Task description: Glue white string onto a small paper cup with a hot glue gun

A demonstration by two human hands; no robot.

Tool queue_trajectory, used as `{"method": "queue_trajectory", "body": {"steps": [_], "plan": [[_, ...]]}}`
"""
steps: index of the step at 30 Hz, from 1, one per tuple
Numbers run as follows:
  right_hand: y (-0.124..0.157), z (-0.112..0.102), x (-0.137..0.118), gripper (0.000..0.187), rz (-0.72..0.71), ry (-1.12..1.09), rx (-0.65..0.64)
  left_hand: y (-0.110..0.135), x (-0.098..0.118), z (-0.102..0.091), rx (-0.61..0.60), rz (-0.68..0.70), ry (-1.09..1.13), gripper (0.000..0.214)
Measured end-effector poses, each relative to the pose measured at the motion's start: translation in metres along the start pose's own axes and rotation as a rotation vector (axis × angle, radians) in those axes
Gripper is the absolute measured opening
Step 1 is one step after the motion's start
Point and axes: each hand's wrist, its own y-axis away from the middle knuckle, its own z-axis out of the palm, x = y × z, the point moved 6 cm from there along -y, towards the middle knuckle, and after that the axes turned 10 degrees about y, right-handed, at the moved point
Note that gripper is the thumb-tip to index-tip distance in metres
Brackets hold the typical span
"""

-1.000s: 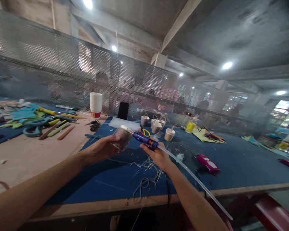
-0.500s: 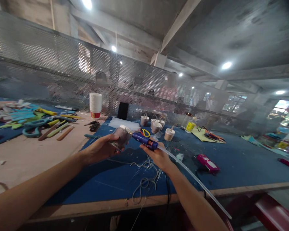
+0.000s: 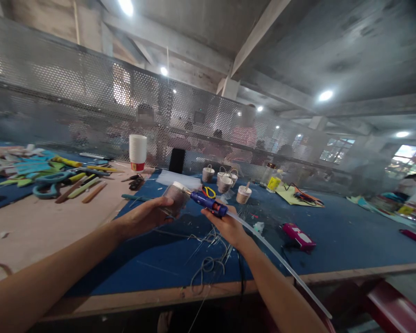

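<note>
My left hand (image 3: 152, 213) is wrapped round a small greyish cup (image 3: 176, 199) with a white edge at its top, tilted over the mat. My right hand (image 3: 229, 226) grips a blue hot glue gun (image 3: 208, 203). Its nozzle points left and meets the white edge of the cup, or comes very close to it. A long translucent glue stick (image 3: 280, 259) trails from the gun's back end past my right forearm. Under my hands, loose grey cord (image 3: 211, 266) and thin glue strands lie on the blue mat (image 3: 152, 268).
Small cups with cord handles (image 3: 225, 183) and a cup with a stick (image 3: 243, 194) stand behind. Stacked paper cups (image 3: 137, 152), a black phone (image 3: 177, 160) and scissors (image 3: 48, 187) sit leftward. A magenta device (image 3: 299, 237) lies right. A perforated metal screen (image 3: 100, 106) borders the table.
The cup has turned slightly in my left hand, and the fingers of that hand have shifted on it. The glue gun has stayed almost in place.
</note>
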Motion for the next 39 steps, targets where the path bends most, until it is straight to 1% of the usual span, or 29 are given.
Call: {"method": "queue_trajectory", "body": {"steps": [3,5,6,8,10,12,14,15,18,23,28,30,34,36,39], "plan": [[-0.001,-0.001,0.000,0.027,0.006,0.017,0.005,0.002,0.003,0.009,-0.003,0.051,-0.125,0.031],[-0.002,-0.002,0.001,0.030,0.030,0.036,0.031,0.003,0.008,0.015,0.030,0.119,-0.251,0.036],[-0.002,-0.003,0.002,0.031,0.047,0.054,0.057,0.004,0.011,0.017,0.067,0.158,-0.322,0.042],[-0.002,-0.006,0.003,0.034,0.073,0.095,0.124,0.005,0.017,0.017,0.199,0.236,-0.478,0.054],[-0.002,-0.008,0.002,0.036,0.070,0.117,0.164,0.006,0.024,0.017,0.304,0.324,-0.635,0.061],[-0.002,-0.006,-0.001,0.035,0.048,0.101,0.149,0.005,0.029,0.018,0.344,0.428,-0.756,0.065],[-0.002,-0.003,-0.004,0.033,0.032,0.070,0.113,0.005,0.032,0.018,0.351,0.515,-0.820,0.067],[-0.002,-0.002,-0.005,0.033,0.031,0.057,0.098,0.004,0.032,0.017,0.357,0.536,-0.835,0.067],[-0.001,0.000,-0.005,0.033,0.042,0.050,0.077,0.003,0.029,0.014,0.369,0.512,-0.826,0.066],[0.000,0.001,-0.007,0.031,0.015,0.066,0.077,0.001,0.018,0.018,0.299,0.337,-0.626,0.069],[0.000,0.004,-0.009,0.031,0.001,0.053,0.029,0.002,0.014,0.020,0.315,0.316,-0.585,0.069],[0.000,0.003,-0.009,0.032,0.003,0.060,0.035,0.001,0.010,0.019,0.293,0.290,-0.497,0.065],[0.000,0.002,-0.008,0.033,0.024,0.080,0.040,-0.002,0.004,0.017,0.196,0.226,-0.336,0.051],[0.000,0.002,-0.008,0.034,0.021,0.089,0.033,-0.002,0.003,0.016,0.176,0.210,-0.344,0.049],[0.000,0.003,-0.010,0.034,-0.001,0.101,0.031,-0.001,0.005,0.016,0.194,0.223,-0.425,0.047]]}}
